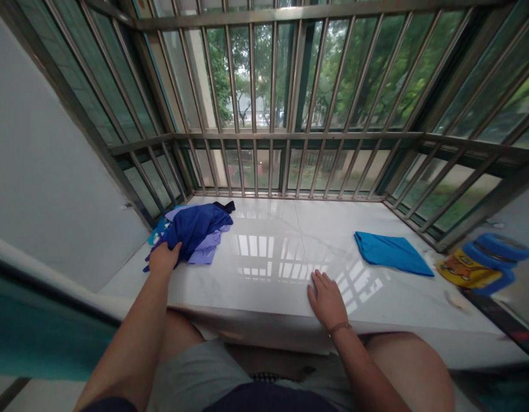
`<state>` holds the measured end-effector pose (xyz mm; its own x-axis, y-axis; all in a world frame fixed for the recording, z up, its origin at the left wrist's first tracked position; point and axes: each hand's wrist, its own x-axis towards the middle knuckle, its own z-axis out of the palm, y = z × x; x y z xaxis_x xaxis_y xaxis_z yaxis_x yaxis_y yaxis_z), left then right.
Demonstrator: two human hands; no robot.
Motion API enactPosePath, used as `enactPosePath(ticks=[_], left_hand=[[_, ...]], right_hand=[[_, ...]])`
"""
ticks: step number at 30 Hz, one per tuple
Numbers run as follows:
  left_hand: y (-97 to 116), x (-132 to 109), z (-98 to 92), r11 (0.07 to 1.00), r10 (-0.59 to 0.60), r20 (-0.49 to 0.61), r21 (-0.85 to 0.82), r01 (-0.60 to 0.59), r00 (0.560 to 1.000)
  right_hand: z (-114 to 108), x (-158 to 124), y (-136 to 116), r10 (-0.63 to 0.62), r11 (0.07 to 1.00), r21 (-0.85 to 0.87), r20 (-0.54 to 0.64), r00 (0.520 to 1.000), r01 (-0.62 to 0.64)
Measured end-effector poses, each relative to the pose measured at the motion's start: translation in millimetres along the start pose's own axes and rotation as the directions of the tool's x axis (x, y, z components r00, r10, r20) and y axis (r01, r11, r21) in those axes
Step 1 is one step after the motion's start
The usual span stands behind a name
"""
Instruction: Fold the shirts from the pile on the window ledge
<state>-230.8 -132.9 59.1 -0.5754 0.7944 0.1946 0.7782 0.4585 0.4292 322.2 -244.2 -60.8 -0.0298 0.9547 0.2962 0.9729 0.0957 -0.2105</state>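
At the left end of the white sill lies a crumpled pile of clothes, with a dark blue garment [198,224] on top and a lavender one [206,250] showing beneath. My left hand [162,257] grips the near left edge of the dark blue garment; its thumb shows, while the other fingertips are partly hidden in the fabric. My right hand [328,297] rests palm down near the sill's front edge, fingers stretched and holding nothing. To its right, a folded teal-blue cloth [393,253] lies flat.
The glossy sill [268,292] reflects the window. Metal bars [285,136] enclose it at the back and sides. On the right stand a yellow and blue jar [474,266] with a handle and a dark flat object [505,320]. A white wall [54,149] rises on the left.
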Motion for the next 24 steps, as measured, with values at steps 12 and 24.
enactPosePath(ticks=[12,24], left_hand=[[138,-184,-68.0,0.356,0.374,0.358,-0.907,0.224,0.855],[120,-295,-48.3,0.119,0.771,0.345,-0.904,0.411,0.535]], right_hand=[[-46,-30,-85,-0.110,0.760,0.646,0.028,0.994,0.066],[-137,-71,-129,0.054,0.586,0.806,0.064,0.997,-0.083]])
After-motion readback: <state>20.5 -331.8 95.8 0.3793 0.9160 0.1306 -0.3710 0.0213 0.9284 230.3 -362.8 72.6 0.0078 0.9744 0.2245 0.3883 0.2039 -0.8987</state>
